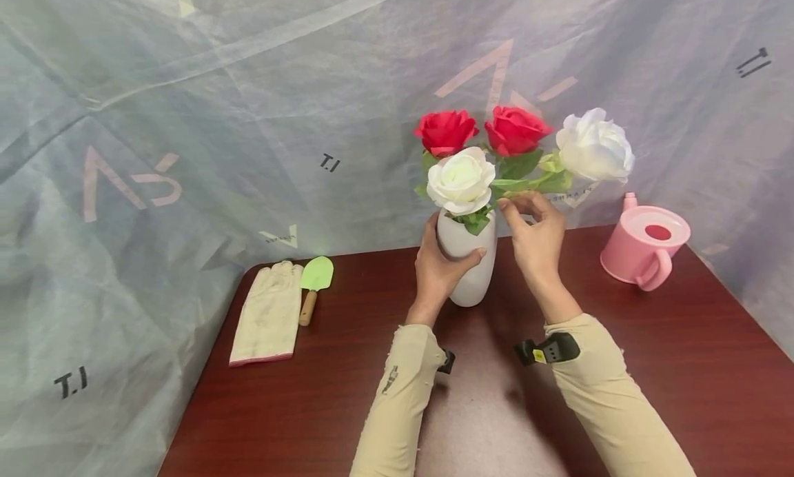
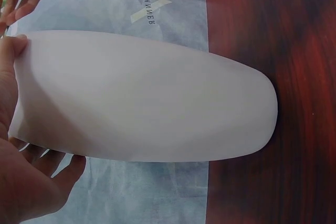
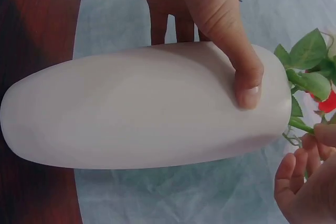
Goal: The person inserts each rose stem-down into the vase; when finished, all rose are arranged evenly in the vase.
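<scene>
A tall white vase point(image 1: 474, 273) stands on the table, and my left hand point(image 1: 436, 269) grips its upper part, thumb across the front. In the right wrist view that thumb point(image 3: 248, 85) lies on the vase near the mouth. Two red roses point(image 1: 445, 132) and a front white rose point(image 1: 462, 180) rise above the vase. My right hand point(image 1: 538, 239) pinches the green stem point(image 3: 300, 125) of another white rose point(image 1: 595, 146) just beside the mouth. That bloom leans out to the right. The stem's lower end is hidden by the vase.
A pink watering can point(image 1: 626, 253) stands on the right of the dark red table point(image 1: 347, 408). At the left lie pale work gloves point(image 1: 267, 315) and a small green trowel point(image 1: 317, 273) with a wooden handle. Grey printed cloth point(image 1: 260, 139) hangs behind the table.
</scene>
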Motion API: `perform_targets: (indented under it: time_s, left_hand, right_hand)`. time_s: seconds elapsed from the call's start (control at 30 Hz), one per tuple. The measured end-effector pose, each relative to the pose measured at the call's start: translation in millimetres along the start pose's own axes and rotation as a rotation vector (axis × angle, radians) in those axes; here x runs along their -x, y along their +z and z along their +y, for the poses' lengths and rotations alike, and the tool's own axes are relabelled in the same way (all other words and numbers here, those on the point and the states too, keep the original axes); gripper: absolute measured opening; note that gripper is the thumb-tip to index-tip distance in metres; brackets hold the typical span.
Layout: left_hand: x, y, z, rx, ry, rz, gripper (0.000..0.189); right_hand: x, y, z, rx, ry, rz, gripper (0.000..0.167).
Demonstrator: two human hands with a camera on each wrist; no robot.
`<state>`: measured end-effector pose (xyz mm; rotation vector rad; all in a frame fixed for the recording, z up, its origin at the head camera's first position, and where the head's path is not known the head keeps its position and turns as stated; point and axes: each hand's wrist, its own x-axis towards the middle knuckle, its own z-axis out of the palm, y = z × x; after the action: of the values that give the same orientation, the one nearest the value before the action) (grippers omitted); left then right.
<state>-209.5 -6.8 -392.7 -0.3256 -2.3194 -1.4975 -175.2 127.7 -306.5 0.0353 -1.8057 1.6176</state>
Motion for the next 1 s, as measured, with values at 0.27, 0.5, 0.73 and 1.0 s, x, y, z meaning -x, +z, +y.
perform_targets:
  time_s: [0.27,0.5,0.73,1.0]
  left_hand:
    - [-0.2,1.9,0.1,-0.009,0.006,-0.009,0.088]
    - [-0.2,2.7,0.2,-0.007,0.008,0.002,0.089]
    - [-0.3,1.3,0.5,-0.007,0.005,0.007,0.089]
    - [0.5,1.8,-0.2,-0.032,0.009,0.007,0.088]
  right_hand:
    - [-8.5,4,32,0.085,0.070,-0.101,0.011]
    - [-10.6,-4,39,0.104,0.203,-0.200,0.026]
    - [-7.7,-5,33,-0.147,0.323,-0.100,0.016]
    - [-11.5,6,40,-0.077,0.158,-0.011,0.012]
